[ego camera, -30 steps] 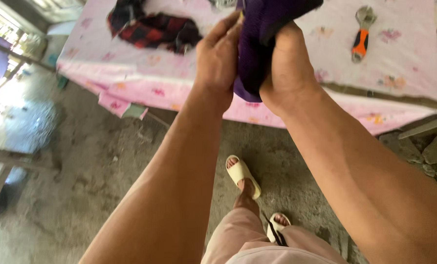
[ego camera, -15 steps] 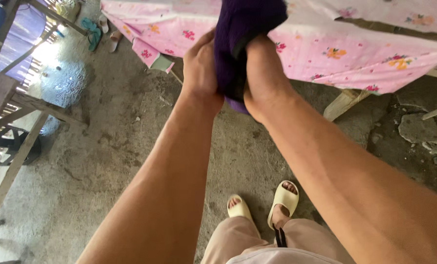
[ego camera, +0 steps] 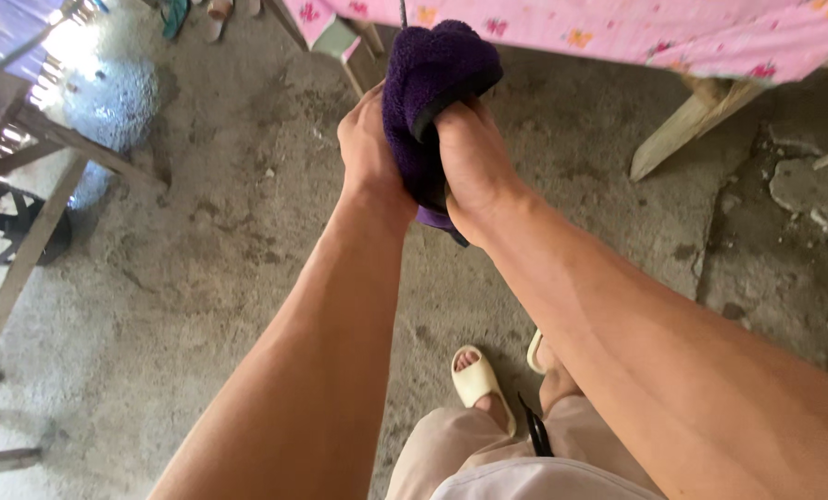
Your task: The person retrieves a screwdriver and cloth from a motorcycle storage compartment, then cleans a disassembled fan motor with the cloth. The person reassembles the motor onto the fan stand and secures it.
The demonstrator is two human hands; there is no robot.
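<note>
Both hands clamped tight on a bunched dark-purple fuzzy cloth (ego camera: pixel 430 83), held out in front over the rough concrete floor (ego camera: pixel 210 241). Left hand (ego camera: pixel 370 153) grips its left side, right hand (ego camera: pixel 474 157) its right w/ fingers dug in. Cloth's long axis runs roughly upright btwn them, equally near both (top edge reaches the pink flowered tablecloth (ego camera: pixel 618 32)).

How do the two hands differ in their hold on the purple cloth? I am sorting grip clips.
The left hand presses flat along the side of the cloth; the right hand clamps its lower part, near a black edge. The left sits slightly farther from the camera than the right. Both touch the same cloth, held above the concrete floor.
</note>
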